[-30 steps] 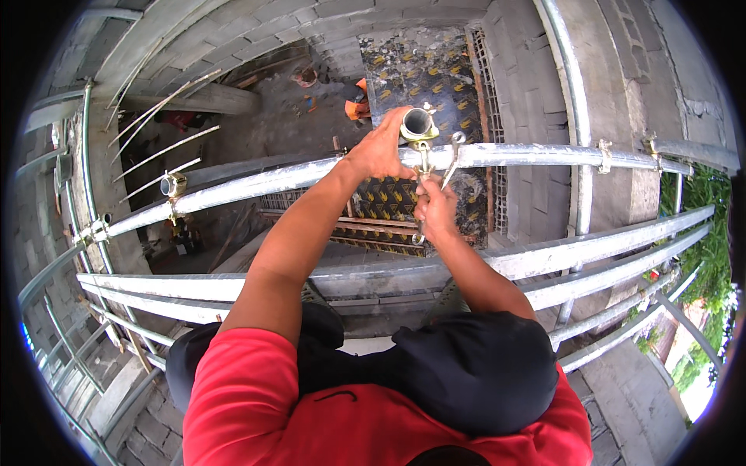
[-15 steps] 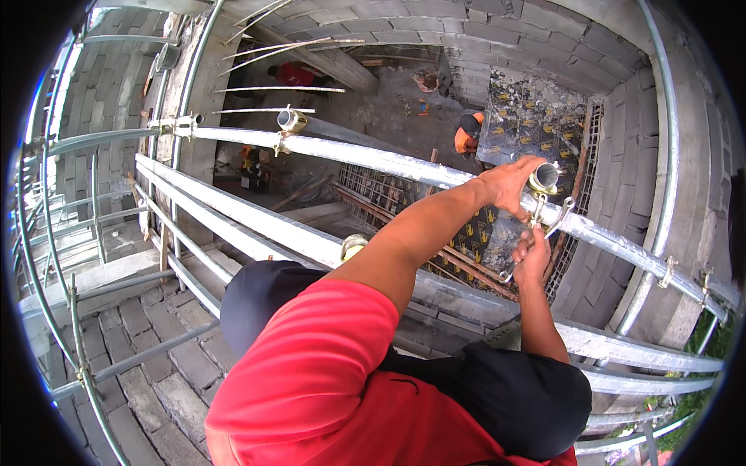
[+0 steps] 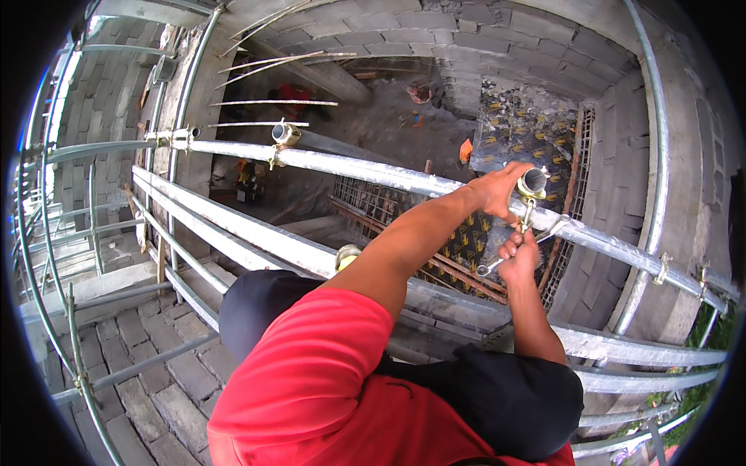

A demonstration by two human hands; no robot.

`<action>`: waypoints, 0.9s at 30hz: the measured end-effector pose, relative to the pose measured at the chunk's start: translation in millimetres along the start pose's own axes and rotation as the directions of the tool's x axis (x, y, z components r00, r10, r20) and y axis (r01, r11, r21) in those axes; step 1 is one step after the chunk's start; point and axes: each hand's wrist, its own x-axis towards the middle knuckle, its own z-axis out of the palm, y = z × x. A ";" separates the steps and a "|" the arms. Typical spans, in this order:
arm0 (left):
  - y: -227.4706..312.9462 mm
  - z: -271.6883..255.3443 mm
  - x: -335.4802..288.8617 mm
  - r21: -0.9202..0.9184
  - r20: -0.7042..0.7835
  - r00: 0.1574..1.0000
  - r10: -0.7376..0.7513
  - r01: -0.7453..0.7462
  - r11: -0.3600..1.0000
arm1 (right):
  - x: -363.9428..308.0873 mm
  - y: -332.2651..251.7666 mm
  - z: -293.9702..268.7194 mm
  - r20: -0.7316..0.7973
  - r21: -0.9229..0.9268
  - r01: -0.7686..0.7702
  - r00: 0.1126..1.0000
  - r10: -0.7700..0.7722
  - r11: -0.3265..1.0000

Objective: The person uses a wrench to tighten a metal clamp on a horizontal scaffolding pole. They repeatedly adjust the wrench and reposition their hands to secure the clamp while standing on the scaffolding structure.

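Note:
A long galvanised scaffold pipe [image 3: 373,165] crosses in front of me. Near its right part a brass-coloured scaffold clamp [image 3: 529,208] joins it to a short pipe [image 3: 534,182] whose open end points up at me. My left hand [image 3: 497,193] is closed around the joint from the left, against the short pipe; some of its fingers are hidden. Just below the clamp, my right hand [image 3: 519,255] is wrapped round a silver wrench [image 3: 488,268]. One ringed end sticks out to the left of the fist, and the other part reaches up right beside the clamp bolt.
Another clamp with an open pipe end [image 3: 286,133] sits on the pipe farther left. Parallel metal beams [image 3: 233,217] run under my legs. Far below lie a floor, patterned boards [image 3: 466,237] and rebar; a person in red [image 3: 295,95] is there. Block walls [image 3: 536,39] surround the drop.
The right hand has moved slightly left and the wrench has swung, its lower ringed end now farther left. The left hand still holds the joint. The orange-clad person below is less visible.

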 end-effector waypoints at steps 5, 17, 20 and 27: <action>-1.1 -0.8 2.5 -0.032 0.017 1.000 -0.010 0.010 0.999 | 2.4 8.4 -4.1 -0.094 -0.268 0.208 0.966 -0.240 0.941; 0.2 0.5 3.7 -0.080 0.037 0.998 -0.058 0.061 0.995 | 13.6 25.3 -19.8 0.193 -0.642 0.570 0.768 -0.611 0.513; -1.7 1.0 3.1 -0.087 -0.012 1.000 -0.019 0.018 0.996 | 14.5 22.7 -21.0 0.156 -0.608 0.505 0.833 -0.531 0.613; -2.1 0.3 5.1 -0.053 0.044 0.995 -0.091 0.094 0.994 | 12.4 7.7 -26.5 0.357 -0.737 0.619 0.698 -0.621 0.272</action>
